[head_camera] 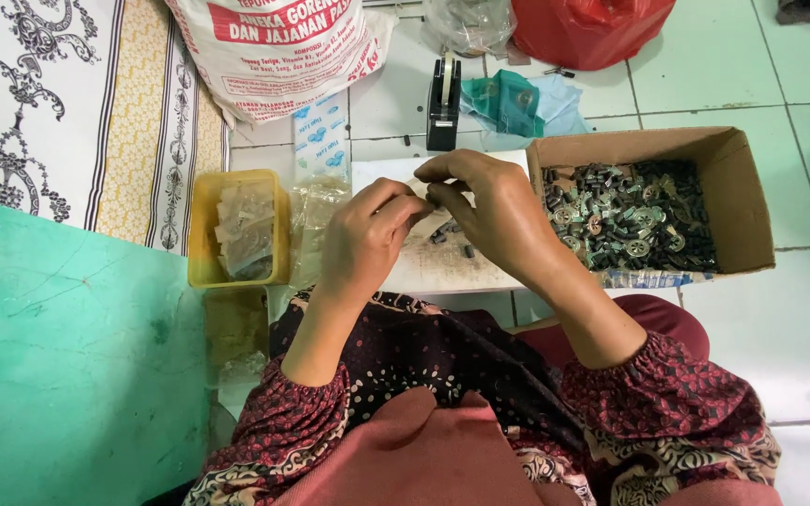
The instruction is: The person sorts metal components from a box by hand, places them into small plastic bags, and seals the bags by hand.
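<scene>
Head view, looking down at a person seated on a tiled floor (780, 319).

Both hands meet at centre frame above a white board (442, 267). Left hand (363, 239): fingers curled, tips pinched toward the right hand. Right hand (494, 211): fingers bent over, tips pressed against the left fingertips. A small pale item (421, 190) shows between the fingertips; too small to tell what it is or which hand bears the hold.

A few dark small parts (452, 234) lie loose on the board, just below the hands.

Right of centre: cardboard box (738, 187) full of small dark and metallic parts (630, 220), touching the board edge.

Left of centre: yellow tub (202, 253) holding clear small bags (246, 230).

Upper centre: black tape dispenser (442, 103). Upper left: large printed sack (274, 47). Top right: red plastic bag (588, 28)
</scene>
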